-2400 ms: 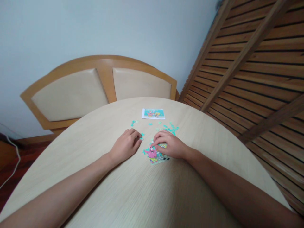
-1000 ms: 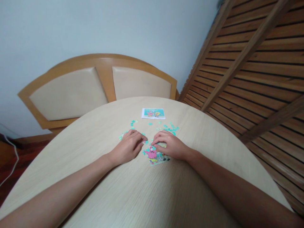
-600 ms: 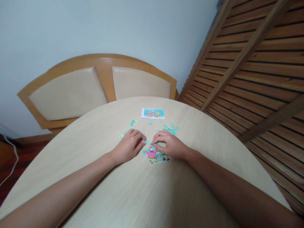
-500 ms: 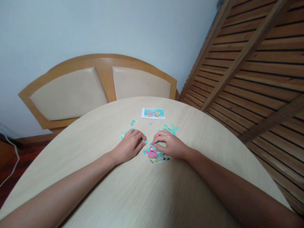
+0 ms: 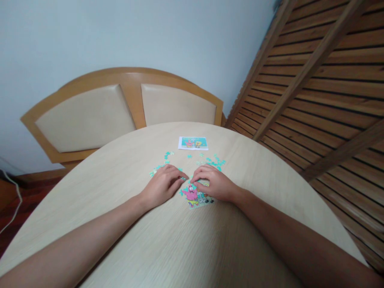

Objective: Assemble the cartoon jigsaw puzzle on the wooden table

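Note:
A partly assembled cartoon jigsaw puzzle (image 5: 194, 196) lies on the round wooden table (image 5: 180, 240). My right hand (image 5: 214, 184) rests on its right part, fingers curled and fingertips pressed down at its top edge. My left hand (image 5: 162, 186) lies just left of the puzzle, fingers bent, its fingertips reaching toward the right hand's and pinched on a small teal piece. Loose teal puzzle pieces (image 5: 217, 162) lie scattered beyond both hands, with more pieces (image 5: 156, 171) by the left hand.
A small reference picture card (image 5: 193, 143) lies farther back on the table. A wooden bench back with two beige cushions (image 5: 120, 112) stands behind the table. Slatted wooden panels (image 5: 324, 80) fill the right side. A cable (image 5: 12, 204) hangs at the far left.
My left hand has slid to the right, from the loose pieces toward the right hand's fingertips at the puzzle's top edge. The right hand has barely moved.

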### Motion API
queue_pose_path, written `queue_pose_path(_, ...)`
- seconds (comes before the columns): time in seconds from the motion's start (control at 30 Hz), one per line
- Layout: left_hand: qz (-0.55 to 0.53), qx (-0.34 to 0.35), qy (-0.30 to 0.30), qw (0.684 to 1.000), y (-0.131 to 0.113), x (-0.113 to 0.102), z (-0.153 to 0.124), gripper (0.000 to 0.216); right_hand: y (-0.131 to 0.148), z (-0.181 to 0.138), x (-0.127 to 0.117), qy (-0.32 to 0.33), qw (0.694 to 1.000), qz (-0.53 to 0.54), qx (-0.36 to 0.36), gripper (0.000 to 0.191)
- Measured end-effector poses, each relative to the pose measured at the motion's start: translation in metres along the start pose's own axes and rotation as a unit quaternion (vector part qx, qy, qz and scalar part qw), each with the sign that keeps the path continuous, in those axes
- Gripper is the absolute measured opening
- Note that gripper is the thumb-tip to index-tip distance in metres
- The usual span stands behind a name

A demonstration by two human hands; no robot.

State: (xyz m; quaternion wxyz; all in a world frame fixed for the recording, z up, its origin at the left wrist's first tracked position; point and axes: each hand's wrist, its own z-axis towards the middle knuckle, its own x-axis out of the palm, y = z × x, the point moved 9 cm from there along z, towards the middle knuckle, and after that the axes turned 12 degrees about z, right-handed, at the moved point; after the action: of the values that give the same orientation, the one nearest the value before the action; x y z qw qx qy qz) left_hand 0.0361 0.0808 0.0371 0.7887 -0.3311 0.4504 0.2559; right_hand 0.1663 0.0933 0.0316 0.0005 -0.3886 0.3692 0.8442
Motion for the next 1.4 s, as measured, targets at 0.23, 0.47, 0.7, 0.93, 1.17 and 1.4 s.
queue_pose_path(0.23, -0.117, -0.110, -0.037, 0.986, 0.016, -0.001, -0.004, 0.016, 0.003, 0.000, 0.000, 0.011, 1.000, 0.000, 0.009, 0.012)
queue_pose_path(0.47, -0.147, -0.115, -0.041, 0.982, 0.019, 0.001, -0.002, 0.019, 0.006, -0.002, 0.000, 0.015, 1.000, 0.008, -0.017, 0.015)
queue_pose_path(0.7, -0.197, -0.125, -0.003, 0.972, 0.018, 0.010, -0.002, 0.019, 0.007, -0.003, 0.003, 0.030, 0.999, 0.003, -0.025, 0.017)
queue_pose_path(0.93, -0.189, -0.121, 0.017, 0.974, 0.017, 0.013, -0.002, 0.014, 0.007, -0.003, 0.004, 0.032, 0.999, 0.005, -0.029, 0.018)
queue_pose_path(1.17, -0.119, -0.083, 0.011, 0.989, 0.013, 0.008, 0.000, 0.015, 0.007, -0.003, 0.004, 0.031, 0.999, 0.004, -0.028, 0.018)
queue_pose_path(1.4, -0.116, -0.082, 0.018, 0.990, 0.012, 0.009, 0.000, 0.016, 0.007, -0.002, 0.004, 0.033, 0.999, 0.003, -0.030, 0.017)
